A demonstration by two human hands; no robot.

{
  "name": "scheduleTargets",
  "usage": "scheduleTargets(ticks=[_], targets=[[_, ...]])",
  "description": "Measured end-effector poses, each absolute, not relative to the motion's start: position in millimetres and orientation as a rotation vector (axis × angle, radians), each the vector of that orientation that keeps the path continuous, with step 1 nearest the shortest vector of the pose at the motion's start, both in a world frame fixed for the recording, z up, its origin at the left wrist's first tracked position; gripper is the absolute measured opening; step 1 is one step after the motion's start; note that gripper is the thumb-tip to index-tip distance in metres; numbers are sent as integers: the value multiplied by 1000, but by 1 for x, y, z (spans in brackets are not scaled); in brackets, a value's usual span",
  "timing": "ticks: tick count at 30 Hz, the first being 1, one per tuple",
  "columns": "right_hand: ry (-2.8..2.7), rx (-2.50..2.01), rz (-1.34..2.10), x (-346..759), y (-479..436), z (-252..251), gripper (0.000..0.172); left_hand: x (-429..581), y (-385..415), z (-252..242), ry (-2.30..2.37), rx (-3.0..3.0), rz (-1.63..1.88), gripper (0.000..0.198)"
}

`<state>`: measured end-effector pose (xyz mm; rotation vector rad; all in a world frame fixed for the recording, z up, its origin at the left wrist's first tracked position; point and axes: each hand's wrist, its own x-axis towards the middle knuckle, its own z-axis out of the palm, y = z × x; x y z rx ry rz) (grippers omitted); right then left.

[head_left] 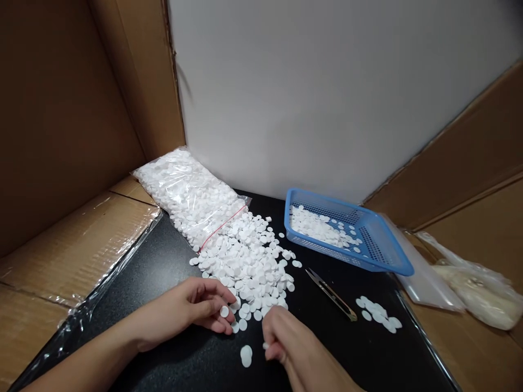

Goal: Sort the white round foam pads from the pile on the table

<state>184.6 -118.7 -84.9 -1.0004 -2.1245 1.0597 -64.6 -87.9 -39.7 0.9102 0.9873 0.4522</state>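
Note:
At the near edge of a pile of small white round discs (253, 267), my left hand (204, 305) is closed with a white disc (224, 311) at its thumb and fingertips. My right hand (286, 337) curls shut just right of it, and the edge of a white disc (265, 345) shows at its fingers; the rest of that grip is hidden. Between the hands, on the black tabletop, lie a few overlapping discs (246, 355). The pile spills from the mouth of a clear zip bag (183, 185) with a red seal line, full of the same discs.
A blue plastic basket (388, 253) holding discs stands at the back right. Thread snips (332, 294) lie in front of it, beside a small group of discs (379, 314). Plastic bags (482, 291) sit at the far right. Cardboard (61, 239) borders the left, and a pale wall rises behind.

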Motion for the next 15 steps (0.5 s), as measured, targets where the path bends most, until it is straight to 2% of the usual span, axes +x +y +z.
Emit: scheduleTargets(ticks=[3,6,9,13,15], targets=[[-1606,-1063,1586,185,-113,-74,25,-64,-87,-37,1010,1019,448,49],[-1403,-1125,1746,181,-108,-64,24,-66,-87,-37,1113,1310,449,43],[-1612,-1192,1602,176,-106,-60,11,-68,-88,-39,1195,1590,383,25],[-2059,-1204,1284,171,-106,-67,12,-69,-90,-46,1277,1860,250,5],[-2258,-1134,1065,169,-107,-75,16,-67,-91,-50,1290,1946,202,8]])
